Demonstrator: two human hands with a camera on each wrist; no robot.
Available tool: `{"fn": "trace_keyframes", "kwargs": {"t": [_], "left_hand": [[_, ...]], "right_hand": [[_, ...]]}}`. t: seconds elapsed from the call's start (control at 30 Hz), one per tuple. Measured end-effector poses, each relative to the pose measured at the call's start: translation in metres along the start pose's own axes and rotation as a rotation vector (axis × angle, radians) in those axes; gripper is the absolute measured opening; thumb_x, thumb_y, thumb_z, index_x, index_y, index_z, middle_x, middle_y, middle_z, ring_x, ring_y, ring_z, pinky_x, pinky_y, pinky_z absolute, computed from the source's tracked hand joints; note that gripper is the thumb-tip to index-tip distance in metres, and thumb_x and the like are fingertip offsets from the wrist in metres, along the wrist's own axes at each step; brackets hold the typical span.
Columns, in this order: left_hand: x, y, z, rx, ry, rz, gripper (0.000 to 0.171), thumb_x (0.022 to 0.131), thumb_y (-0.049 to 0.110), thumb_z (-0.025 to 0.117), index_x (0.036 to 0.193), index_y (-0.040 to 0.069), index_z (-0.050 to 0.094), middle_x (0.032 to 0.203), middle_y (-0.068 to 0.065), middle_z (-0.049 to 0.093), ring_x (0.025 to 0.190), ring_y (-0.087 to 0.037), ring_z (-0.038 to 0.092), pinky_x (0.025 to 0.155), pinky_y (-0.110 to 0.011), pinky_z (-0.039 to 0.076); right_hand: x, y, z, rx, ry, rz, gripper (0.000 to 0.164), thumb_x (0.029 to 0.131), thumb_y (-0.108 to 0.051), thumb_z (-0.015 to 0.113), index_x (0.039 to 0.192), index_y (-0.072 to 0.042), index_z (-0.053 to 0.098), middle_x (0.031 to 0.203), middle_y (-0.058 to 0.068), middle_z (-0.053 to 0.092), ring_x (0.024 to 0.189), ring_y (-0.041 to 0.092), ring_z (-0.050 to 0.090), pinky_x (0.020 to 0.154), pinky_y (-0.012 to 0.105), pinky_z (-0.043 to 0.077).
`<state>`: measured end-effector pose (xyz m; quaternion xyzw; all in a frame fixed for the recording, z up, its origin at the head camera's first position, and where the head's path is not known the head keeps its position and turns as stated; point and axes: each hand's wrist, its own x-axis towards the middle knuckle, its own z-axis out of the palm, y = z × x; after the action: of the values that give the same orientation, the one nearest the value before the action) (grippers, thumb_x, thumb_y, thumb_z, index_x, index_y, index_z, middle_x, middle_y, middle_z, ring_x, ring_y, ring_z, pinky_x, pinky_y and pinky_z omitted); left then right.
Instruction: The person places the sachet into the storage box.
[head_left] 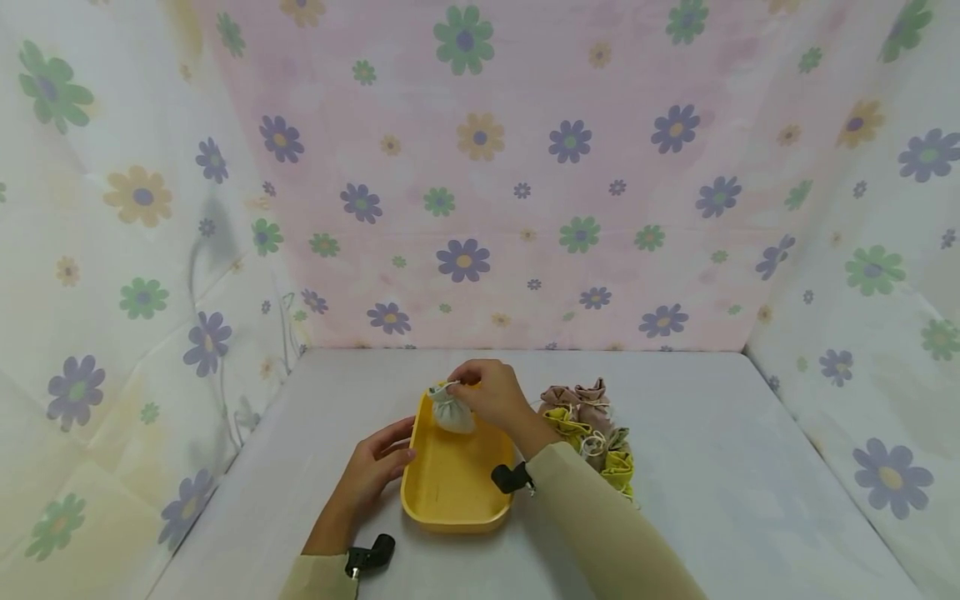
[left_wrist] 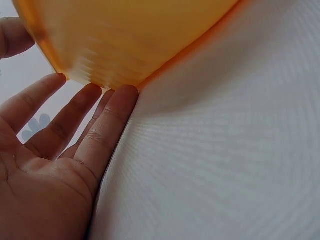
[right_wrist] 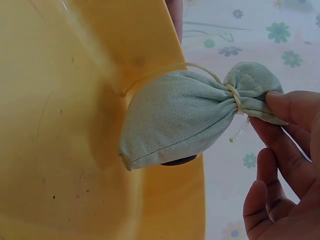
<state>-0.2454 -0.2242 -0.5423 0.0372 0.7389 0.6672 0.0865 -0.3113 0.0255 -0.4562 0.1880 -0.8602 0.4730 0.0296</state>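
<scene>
Head view: yellow tray (head_left: 457, 492) lengthwise on white table (head_left: 712, 467).
Right hand (head_left: 487, 396): pinching gathered top of pale drawstring bag (head_left: 452, 414) between thumb and fingers.
Pale drawstring bag: held over far end of yellow tray, neck tied with cord (right_wrist: 234, 97); contact with tray unclear.
Left hand (head_left: 375, 461): spread-fingered, touching left outer wall of yellow tray.
Bag cluster (head_left: 594, 450): pink, yellow-green and grey, right of yellow tray, partly hidden behind right sleeve (head_left: 600, 517).
</scene>
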Motion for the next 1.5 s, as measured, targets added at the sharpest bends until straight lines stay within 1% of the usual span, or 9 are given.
{"fn": "trace_keyframes", "kwargs": {"t": [0.17,0.43,0.63,0.83,1.07,1.27,1.5], "left_hand": [[0.0,0.0,0.0,-0.005,-0.003,0.006,0.057,0.095,0.018,0.073,0.149,0.019,0.055,0.156,-0.009,0.052,0.138,-0.034,0.055,0.099,-0.034,0.059],[0.0,-0.001,0.001,-0.009,0.005,-0.004,0.053,0.095,0.02,0.073,0.146,0.024,0.058,0.152,-0.004,0.055,0.137,-0.029,0.057,0.099,-0.034,0.059],[0.0,-0.002,0.001,-0.02,0.01,-0.012,0.052,0.094,0.021,0.074,0.144,0.027,0.06,0.15,-0.001,0.057,0.137,-0.028,0.057,0.1,-0.036,0.059],[0.0,-0.001,0.001,-0.025,0.011,-0.019,0.053,0.094,0.021,0.075,0.144,0.026,0.06,0.15,-0.001,0.057,0.137,-0.028,0.057,0.1,-0.036,0.059],[0.0,-0.001,0.002,-0.021,0.015,-0.022,0.054,0.093,0.02,0.075,0.145,0.026,0.059,0.151,-0.002,0.056,0.137,-0.028,0.057,0.099,-0.035,0.059],[0.0,0.0,0.002,-0.009,0.014,-0.011,0.056,0.094,0.021,0.074,0.147,0.023,0.057,0.152,-0.005,0.055,0.137,-0.029,0.057,0.099,-0.034,0.059],[0.0,0.0,0.002,-0.015,0.023,-0.026,0.056,0.092,0.022,0.076,0.146,0.025,0.059,0.152,-0.003,0.056,0.137,-0.028,0.056,0.099,-0.034,0.059]], "right_hand": [[0.001,0.001,0.002,-0.005,-0.022,0.032,0.005,0.095,-0.031,0.076,0.098,-0.029,0.078,0.095,-0.011,0.071,0.09,0.012,0.064,0.077,0.027,0.06],[0.0,0.004,0.007,-0.006,-0.037,0.073,0.005,0.095,-0.031,0.075,0.098,-0.028,0.077,0.095,-0.012,0.07,0.089,0.013,0.063,0.08,0.027,0.061],[-0.001,0.006,0.01,0.01,-0.04,0.084,0.006,0.095,-0.031,0.075,0.1,-0.027,0.077,0.096,-0.011,0.07,0.091,0.013,0.063,0.083,0.029,0.061],[-0.003,0.006,0.01,0.005,-0.052,0.099,0.005,0.096,-0.029,0.075,0.1,-0.027,0.076,0.097,-0.011,0.069,0.093,0.014,0.062,0.085,0.029,0.061],[-0.006,0.001,0.006,0.01,-0.066,0.118,0.014,0.095,-0.028,0.075,0.107,-0.022,0.076,0.101,-0.01,0.07,0.096,0.014,0.063,0.089,0.029,0.061],[-0.009,-0.005,0.001,-0.001,-0.069,0.103,0.019,0.095,-0.025,0.075,0.112,-0.018,0.076,0.104,-0.008,0.07,0.099,0.015,0.061,0.092,0.03,0.06],[-0.012,-0.014,-0.005,-0.002,-0.075,0.078,0.021,0.094,-0.023,0.075,0.115,-0.016,0.075,0.106,-0.008,0.07,0.103,0.016,0.06,0.094,0.033,0.06]]}}
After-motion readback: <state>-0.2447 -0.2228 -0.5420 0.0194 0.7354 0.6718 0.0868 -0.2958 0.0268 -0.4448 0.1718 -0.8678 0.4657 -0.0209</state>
